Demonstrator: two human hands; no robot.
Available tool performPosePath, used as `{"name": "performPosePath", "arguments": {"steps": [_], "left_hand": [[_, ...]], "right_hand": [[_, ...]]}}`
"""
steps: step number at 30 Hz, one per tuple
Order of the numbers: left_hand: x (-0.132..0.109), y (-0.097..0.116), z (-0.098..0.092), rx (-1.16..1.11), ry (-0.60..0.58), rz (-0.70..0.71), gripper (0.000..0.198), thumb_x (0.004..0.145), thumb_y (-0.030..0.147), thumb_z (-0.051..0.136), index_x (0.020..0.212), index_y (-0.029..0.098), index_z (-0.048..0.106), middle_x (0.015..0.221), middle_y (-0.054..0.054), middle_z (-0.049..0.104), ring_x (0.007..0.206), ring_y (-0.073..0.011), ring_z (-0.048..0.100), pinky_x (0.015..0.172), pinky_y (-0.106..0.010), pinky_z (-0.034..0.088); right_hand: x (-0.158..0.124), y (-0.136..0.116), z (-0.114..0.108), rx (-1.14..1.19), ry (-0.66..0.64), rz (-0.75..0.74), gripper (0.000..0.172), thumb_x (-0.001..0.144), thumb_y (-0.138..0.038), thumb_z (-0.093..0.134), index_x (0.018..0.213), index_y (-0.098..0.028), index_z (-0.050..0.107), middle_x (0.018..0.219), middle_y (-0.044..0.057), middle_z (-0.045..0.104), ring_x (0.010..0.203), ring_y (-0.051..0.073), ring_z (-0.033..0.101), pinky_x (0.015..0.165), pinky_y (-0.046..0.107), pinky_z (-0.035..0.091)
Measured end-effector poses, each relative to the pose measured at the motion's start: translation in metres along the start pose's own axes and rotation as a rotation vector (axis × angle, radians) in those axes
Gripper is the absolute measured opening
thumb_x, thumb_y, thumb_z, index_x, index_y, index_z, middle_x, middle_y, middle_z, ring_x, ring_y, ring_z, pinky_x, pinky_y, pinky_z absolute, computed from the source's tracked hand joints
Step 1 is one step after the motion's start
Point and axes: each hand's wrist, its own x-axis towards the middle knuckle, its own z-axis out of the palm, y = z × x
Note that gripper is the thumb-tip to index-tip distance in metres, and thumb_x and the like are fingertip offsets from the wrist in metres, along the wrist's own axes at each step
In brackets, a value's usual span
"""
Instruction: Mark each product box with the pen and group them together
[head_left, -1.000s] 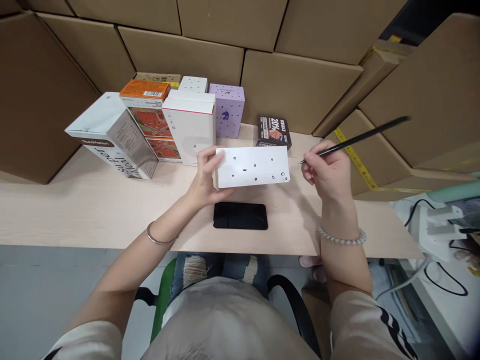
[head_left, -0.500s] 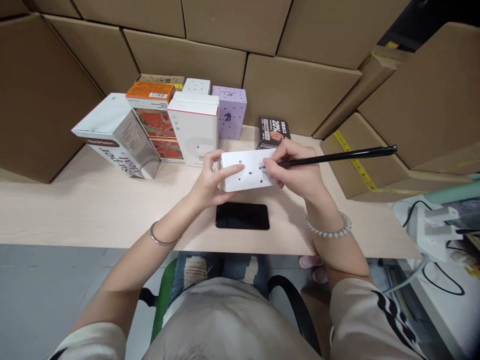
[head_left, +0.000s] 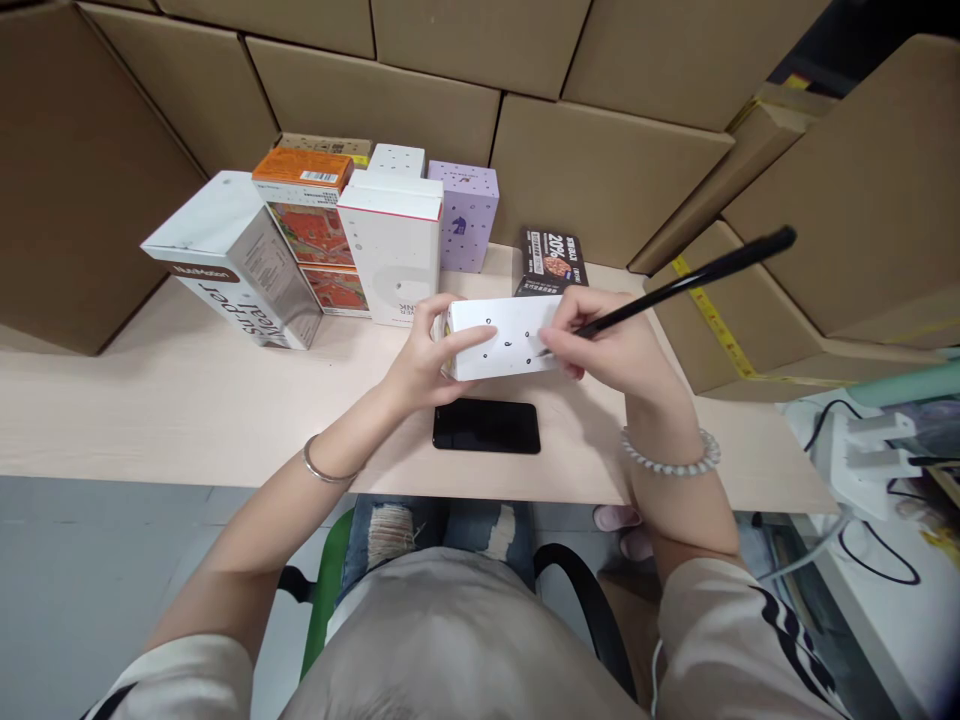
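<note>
A small white box with several dark marks on its upper face is gripped at its left end by my left hand, the thumb lying across the top. My right hand pinches a long black pen near its tip. The tip meets or nearly meets the box's right part, by the lower right mark; whether it touches I cannot tell. The pen's tail slants up to the right. Just below the box, a black phone lies flat on the table.
Behind the hands stand a white and silver box, an orange box, a tall white box, a purple box and a black box. Cardboard cartons wall the table. A white power strip sits at right.
The pen's tip has moved down to the right on the box, and its tail has risen. A mark now shows where the tip was. The view has shifted slightly.
</note>
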Motion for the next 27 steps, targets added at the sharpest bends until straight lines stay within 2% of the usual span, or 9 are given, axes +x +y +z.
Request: {"name": "performPosePath", "arguments": {"steps": [4, 7, 10, 14, 17, 20, 24, 26, 27], "left_hand": [[-0.003, -0.007, 0.002, 0.001, -0.008, -0.063, 0.071, 0.086, 0.041, 0.085, 0.148, 0.043, 0.05, 0.142, -0.01, 0.043, 0.137, -0.0324, 0.051, 0.111, -0.056, 0.055], [-0.006, -0.012, 0.003, 0.013, -0.021, -0.099, 0.071, 0.085, 0.048, 0.087, 0.146, 0.042, 0.051, 0.143, -0.011, 0.042, 0.139, -0.0334, 0.051, 0.112, -0.057, 0.054], [-0.008, -0.014, 0.004, 0.008, -0.036, -0.12, 0.071, 0.083, 0.053, 0.088, 0.144, 0.041, 0.053, 0.141, -0.011, 0.042, 0.138, -0.0346, 0.051, 0.113, -0.059, 0.054], [-0.008, -0.013, 0.003, 0.003, -0.042, -0.155, 0.066, 0.084, 0.057, 0.085, 0.141, 0.039, 0.057, 0.14, -0.011, 0.044, 0.139, -0.0342, 0.05, 0.115, -0.061, 0.052], [-0.007, -0.012, 0.003, 0.017, -0.025, -0.112, 0.066, 0.087, 0.056, 0.083, 0.144, 0.04, 0.054, 0.141, -0.011, 0.044, 0.139, -0.033, 0.051, 0.115, -0.059, 0.053], [-0.007, -0.013, 0.004, 0.034, -0.001, -0.067, 0.069, 0.086, 0.056, 0.083, 0.146, 0.04, 0.052, 0.14, -0.011, 0.044, 0.138, -0.0322, 0.052, 0.113, -0.058, 0.054], [-0.006, -0.013, 0.005, 0.049, 0.006, -0.1, 0.068, 0.086, 0.06, 0.082, 0.144, 0.039, 0.054, 0.139, -0.011, 0.044, 0.136, -0.0319, 0.052, 0.113, -0.058, 0.054], [-0.005, -0.012, 0.005, 0.026, 0.017, -0.063, 0.07, 0.087, 0.057, 0.083, 0.147, 0.04, 0.051, 0.138, -0.011, 0.044, 0.136, -0.0313, 0.053, 0.113, -0.056, 0.054], [-0.004, -0.012, 0.005, 0.012, 0.024, -0.04, 0.072, 0.087, 0.054, 0.084, 0.149, 0.041, 0.049, 0.138, -0.011, 0.043, 0.136, -0.0309, 0.053, 0.113, -0.055, 0.055]], "right_hand": [[-0.01, 0.017, -0.014, 0.164, 0.196, 0.082, 0.067, 0.087, -0.079, 0.072, 0.055, -0.026, 0.045, 0.04, -0.007, 0.04, 0.032, 0.01, 0.038, 0.033, 0.026, 0.028], [-0.026, 0.044, -0.022, 0.161, 0.295, 0.229, 0.069, 0.089, -0.082, 0.066, 0.056, -0.028, 0.041, 0.041, -0.008, 0.033, 0.033, 0.01, 0.033, 0.035, 0.027, 0.026], [-0.043, 0.071, -0.022, -0.069, 0.24, 0.437, 0.065, 0.099, -0.073, 0.057, 0.055, -0.027, 0.043, 0.042, -0.005, 0.041, 0.039, 0.012, 0.039, 0.044, 0.029, 0.032], [-0.055, 0.09, -0.008, -0.719, -0.032, 0.56, 0.062, 0.105, -0.056, 0.051, 0.052, -0.024, 0.052, 0.055, 0.009, 0.065, 0.059, 0.023, 0.064, 0.062, 0.035, 0.04], [-0.054, 0.093, 0.004, -1.076, -0.229, 0.523, 0.053, 0.107, -0.049, 0.048, 0.069, -0.02, 0.071, 0.078, 0.016, 0.079, 0.081, 0.031, 0.075, 0.068, 0.037, 0.04], [-0.052, 0.093, 0.011, -1.188, -0.287, 0.496, 0.053, 0.11, -0.048, 0.042, 0.091, -0.016, 0.08, 0.09, 0.02, 0.083, 0.09, 0.034, 0.078, 0.071, 0.038, 0.042], [-0.06, 0.083, 0.016, -1.174, -0.218, 0.406, 0.05, 0.11, -0.049, 0.046, 0.103, -0.011, 0.078, 0.096, 0.023, 0.082, 0.091, 0.035, 0.078, 0.075, 0.041, 0.048], [-0.068, 0.077, 0.02, -1.029, -0.262, 0.246, 0.047, 0.104, -0.055, 0.06, 0.11, -0.012, 0.077, 0.107, 0.021, 0.082, 0.099, 0.035, 0.078, 0.085, 0.044, 0.055], [-0.072, 0.076, 0.022, -0.936, -0.311, 0.154, 0.052, 0.096, -0.06, 0.07, 0.117, -0.012, 0.076, 0.117, 0.021, 0.08, 0.108, 0.036, 0.077, 0.093, 0.047, 0.057]]}}
